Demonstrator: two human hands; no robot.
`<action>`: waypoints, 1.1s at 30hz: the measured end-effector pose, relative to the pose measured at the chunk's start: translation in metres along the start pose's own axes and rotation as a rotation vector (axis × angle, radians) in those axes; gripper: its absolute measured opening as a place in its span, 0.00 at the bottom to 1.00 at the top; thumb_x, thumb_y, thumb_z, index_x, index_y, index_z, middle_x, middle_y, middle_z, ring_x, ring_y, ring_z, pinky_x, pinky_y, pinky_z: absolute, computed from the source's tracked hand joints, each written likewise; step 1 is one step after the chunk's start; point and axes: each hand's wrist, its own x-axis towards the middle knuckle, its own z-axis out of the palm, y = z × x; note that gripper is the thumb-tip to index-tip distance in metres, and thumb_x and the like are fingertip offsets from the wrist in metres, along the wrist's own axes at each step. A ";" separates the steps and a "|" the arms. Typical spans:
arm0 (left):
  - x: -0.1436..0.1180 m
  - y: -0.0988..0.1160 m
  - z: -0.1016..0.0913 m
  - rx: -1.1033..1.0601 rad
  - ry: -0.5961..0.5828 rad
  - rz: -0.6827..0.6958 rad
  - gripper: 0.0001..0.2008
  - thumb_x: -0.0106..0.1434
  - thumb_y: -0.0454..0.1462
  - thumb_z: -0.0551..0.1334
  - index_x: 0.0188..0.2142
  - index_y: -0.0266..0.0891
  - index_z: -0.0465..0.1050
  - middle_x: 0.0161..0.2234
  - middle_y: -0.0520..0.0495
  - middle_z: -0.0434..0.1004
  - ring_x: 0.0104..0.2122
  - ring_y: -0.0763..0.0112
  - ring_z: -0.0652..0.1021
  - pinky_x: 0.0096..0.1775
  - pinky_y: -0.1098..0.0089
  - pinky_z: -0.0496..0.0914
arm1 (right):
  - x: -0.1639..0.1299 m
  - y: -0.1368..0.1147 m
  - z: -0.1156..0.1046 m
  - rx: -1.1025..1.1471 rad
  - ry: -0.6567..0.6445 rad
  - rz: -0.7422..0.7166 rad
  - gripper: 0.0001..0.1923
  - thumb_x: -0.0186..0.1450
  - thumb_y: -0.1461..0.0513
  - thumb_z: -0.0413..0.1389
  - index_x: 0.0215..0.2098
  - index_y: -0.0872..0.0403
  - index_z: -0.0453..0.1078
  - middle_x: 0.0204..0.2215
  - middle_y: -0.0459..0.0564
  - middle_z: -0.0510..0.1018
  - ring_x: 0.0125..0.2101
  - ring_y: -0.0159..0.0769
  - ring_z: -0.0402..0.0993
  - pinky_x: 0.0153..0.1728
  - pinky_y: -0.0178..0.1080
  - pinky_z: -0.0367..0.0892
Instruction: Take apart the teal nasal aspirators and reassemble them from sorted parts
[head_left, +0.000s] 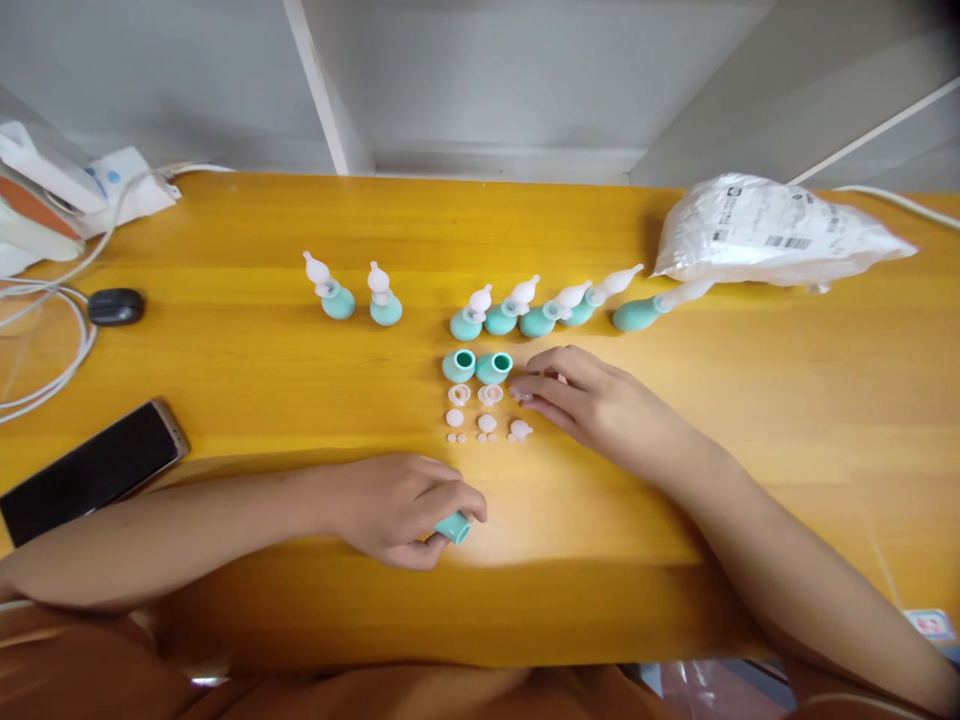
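Note:
My left hand (pixel 412 508) is closed round a teal squeeze bulb (pixel 454 528), whose open neck points to the right near the table's front. Farther up, my right hand (pixel 592 398) pinches a small clear plastic ring (pixel 519 394) at the right end of a row of parts. Left of its fingertips lie two similar rings, one of them a clear ring (pixel 490 395). Behind these stand two open teal bulbs (pixel 493 368). Toward me are pale caps, such as a round white cap (pixel 487 424), and several tiny discs (pixel 456 438).
Several teal bulbs with white nozzles (pixel 540 318) stand along the back, two of them farther left (pixel 386 308). A white plastic bag (pixel 772 235) lies at back right. A phone (pixel 94 470), a black mouse (pixel 115 306) and white cables (pixel 75 300) occupy the left side.

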 end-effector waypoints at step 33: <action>0.000 0.000 -0.001 -0.027 -0.007 -0.020 0.20 0.70 0.30 0.60 0.59 0.41 0.59 0.40 0.44 0.81 0.35 0.64 0.80 0.40 0.66 0.75 | -0.012 0.011 -0.015 0.424 -0.244 0.229 0.04 0.74 0.59 0.63 0.44 0.50 0.74 0.39 0.50 0.80 0.35 0.41 0.77 0.37 0.42 0.77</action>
